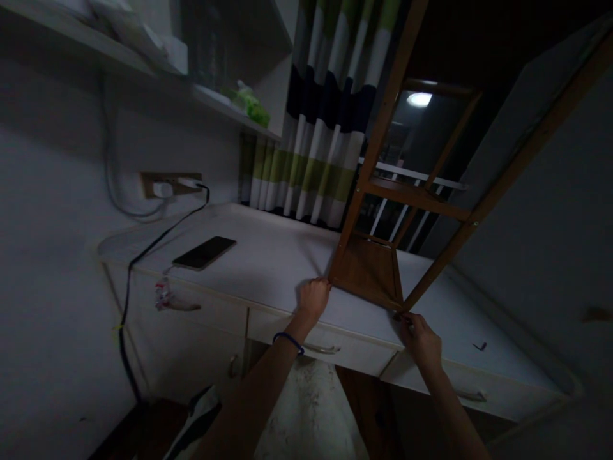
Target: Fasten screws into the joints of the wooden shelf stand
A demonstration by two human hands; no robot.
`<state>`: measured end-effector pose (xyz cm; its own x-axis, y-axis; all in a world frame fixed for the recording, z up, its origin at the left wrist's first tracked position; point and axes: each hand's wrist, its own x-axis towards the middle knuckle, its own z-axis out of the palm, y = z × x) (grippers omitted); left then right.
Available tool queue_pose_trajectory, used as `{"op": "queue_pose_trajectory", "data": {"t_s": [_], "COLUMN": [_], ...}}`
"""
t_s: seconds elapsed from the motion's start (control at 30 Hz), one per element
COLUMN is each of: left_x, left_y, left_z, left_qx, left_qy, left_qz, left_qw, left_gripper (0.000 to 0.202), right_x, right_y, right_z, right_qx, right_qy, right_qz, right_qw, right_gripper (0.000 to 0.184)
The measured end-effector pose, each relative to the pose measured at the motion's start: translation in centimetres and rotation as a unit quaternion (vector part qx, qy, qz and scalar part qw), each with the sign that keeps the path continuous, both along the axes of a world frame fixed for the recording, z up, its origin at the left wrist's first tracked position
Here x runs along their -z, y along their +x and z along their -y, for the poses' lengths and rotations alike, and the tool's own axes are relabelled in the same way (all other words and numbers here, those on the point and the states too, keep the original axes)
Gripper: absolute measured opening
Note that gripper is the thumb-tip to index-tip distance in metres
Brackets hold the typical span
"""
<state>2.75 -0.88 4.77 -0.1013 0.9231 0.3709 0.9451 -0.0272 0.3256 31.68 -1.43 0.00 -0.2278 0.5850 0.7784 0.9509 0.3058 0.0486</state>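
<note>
Room: dim; white desk [268, 255] along a pale wall, striped curtain [325, 128] behind.
Left hand [313, 297]: fingers curled, pressed on the lower left corner of the wooden frame [368, 268]; blue band on the wrist.
Right hand [420, 338]: closed around the frame's lower right corner at the desk's front edge; exact grip cannot be told.
Frame: brown wood, open bars above a solid lower panel, leaning back, base resting on the desk between both hands.
Edges: drawers [330, 348] just below the hands; wall close on the right.
Open room: bare desktop to the left, up to a phone [204, 252] with a black cable [143, 255].
</note>
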Motion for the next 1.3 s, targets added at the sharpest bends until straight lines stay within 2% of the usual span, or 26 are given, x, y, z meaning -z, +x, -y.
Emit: {"op": "queue_pose_trajectory", "data": {"t_s": [0.4,0.67,0.9,1.3], "left_x": [0.15,-0.01,0.44,0.53], "left_y": [-0.12,-0.01,0.08,0.18], "left_z": [-0.76,-0.69,-0.58,-0.63], "left_qx": [0.016,0.003,-0.004,0.000], "left_qy": [0.007,0.007,0.019,0.037], "left_qz": [0.000,0.002,-0.001,-0.028], "left_qw": [1.000,1.000,1.000,0.999], "left_gripper": [0.021,0.021,0.021,0.024], "right_x": [-0.05,-0.21,-0.63,-0.49], "right_y": [-0.02,-0.08,-0.32,-0.74], "right_z": [-0.18,-0.26,0.03,0.02], "right_qx": [-0.001,0.012,0.020,0.075], "right_qy": [-0.020,-0.038,-0.056,-0.066], "right_qz": [0.005,0.041,0.053,0.049], "right_qw": [1.000,0.998,0.997,0.994], "right_gripper": [0.028,0.025,0.021,0.024]}}
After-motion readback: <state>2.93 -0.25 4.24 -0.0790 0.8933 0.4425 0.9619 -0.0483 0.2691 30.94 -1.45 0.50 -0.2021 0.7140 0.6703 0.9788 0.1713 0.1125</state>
